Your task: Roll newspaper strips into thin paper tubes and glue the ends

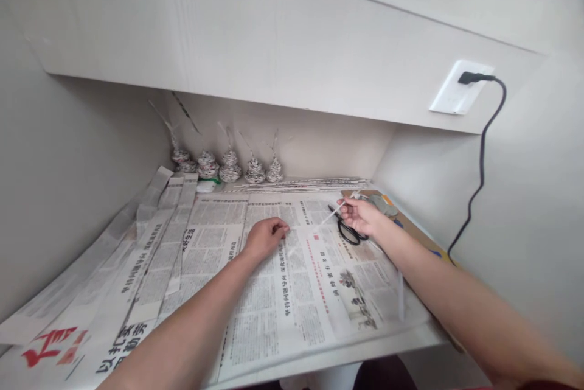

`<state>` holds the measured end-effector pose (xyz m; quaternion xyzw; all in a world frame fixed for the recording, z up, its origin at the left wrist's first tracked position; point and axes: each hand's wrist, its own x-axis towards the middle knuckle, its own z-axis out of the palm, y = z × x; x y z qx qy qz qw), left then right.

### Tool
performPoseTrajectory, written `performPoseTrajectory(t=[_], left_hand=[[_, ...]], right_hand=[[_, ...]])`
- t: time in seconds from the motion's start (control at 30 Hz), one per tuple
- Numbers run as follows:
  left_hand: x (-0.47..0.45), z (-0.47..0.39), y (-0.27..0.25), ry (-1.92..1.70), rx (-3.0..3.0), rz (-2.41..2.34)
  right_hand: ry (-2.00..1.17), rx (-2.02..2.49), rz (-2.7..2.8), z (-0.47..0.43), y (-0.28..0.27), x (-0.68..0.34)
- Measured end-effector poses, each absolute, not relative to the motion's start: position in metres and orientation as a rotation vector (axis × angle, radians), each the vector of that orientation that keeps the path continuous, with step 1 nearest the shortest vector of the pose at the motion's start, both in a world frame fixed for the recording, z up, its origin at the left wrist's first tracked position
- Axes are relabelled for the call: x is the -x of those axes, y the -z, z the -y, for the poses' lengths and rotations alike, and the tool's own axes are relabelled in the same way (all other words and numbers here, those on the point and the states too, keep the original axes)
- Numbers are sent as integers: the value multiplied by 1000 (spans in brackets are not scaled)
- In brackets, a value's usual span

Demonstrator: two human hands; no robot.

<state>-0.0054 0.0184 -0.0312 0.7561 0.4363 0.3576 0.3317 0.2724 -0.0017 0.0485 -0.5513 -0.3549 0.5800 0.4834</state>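
My right hand (359, 215) pinches a thin white paper strip (335, 212), which slants down and left from the fingertips over the newspaper. Black-handled scissors (347, 233) lie just under and beside this hand, partly covered by it. Over the middle of the newspaper sheets (301, 292) is my left hand (269, 236), its fingers curled in toward the thumb. Whatever those fingers hold, if anything, is hidden. A gap separates the two hands.
Cut newspaper strips (157, 238) overlap on the left. Along the back stand several coiled paper shapes (229, 168), beside thin rolled paper sticks (301, 185). A low panel (274, 37) overhangs the table; a black cord (482, 159) hangs at right.
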Motion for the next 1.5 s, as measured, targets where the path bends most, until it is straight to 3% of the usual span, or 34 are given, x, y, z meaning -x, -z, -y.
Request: performPoseTrajectory(t=[0.43, 0.63, 0.93, 1.2, 1.5], left_hand=[[5, -18, 32, -941, -2015, -1164], [4, -19, 33, -946, -2020, -1189], [5, -18, 34, -935, -2057, -1211], [4, -19, 34, -950, -2035, -1214], [4, -19, 32, -947, -2007, -1213]], right_hand=[[-1453, 1506, 1011, -114, -42, -206], [-1188, 1711, 1209, -107, -13, -198], [-475, 1851, 1652, -114, 0, -197], [-310, 1897, 1816, -133, -1, -196], [-371, 1798, 1536, -86, 32, -200]])
